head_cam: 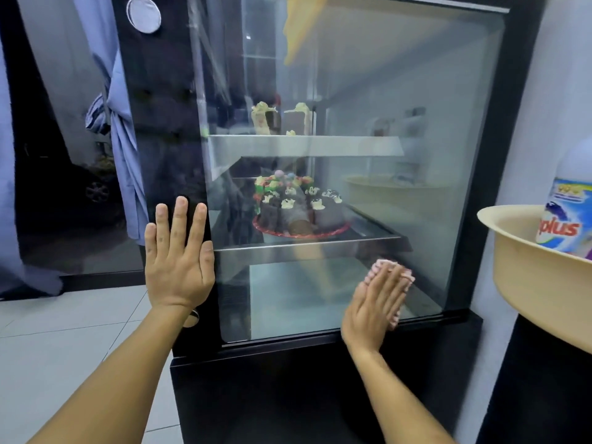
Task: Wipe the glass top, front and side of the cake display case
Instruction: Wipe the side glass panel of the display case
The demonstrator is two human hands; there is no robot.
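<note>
Right now the person is wiping one big glass pane (384, 174) of the cake display case (320, 379), down near the bottom. The right hand (373, 302) lies flat with straight fingers and presses a pink cloth (402, 274) against the low right part of the glass. The left hand (177, 254) is flat too, fingers spread, holding nothing. It rests on the black frame (166, 123) at the left edge of the pane, I think to keep the person steady.

Inside, a chocolate cake (299, 209) sits on a middle shelf, and cake slices (282, 118) stand on the shelf above. A cream basin (531, 283) with a detergent bottle (570, 213) in it sits just to the right of the case.

I think this pane is nearly done, since the cloth is so low. Next the cloth should go along the bottom edge and into the corners. The hand must press evenly so no streaks stay. I cannot tell whether the other glass is clean yet.
</note>
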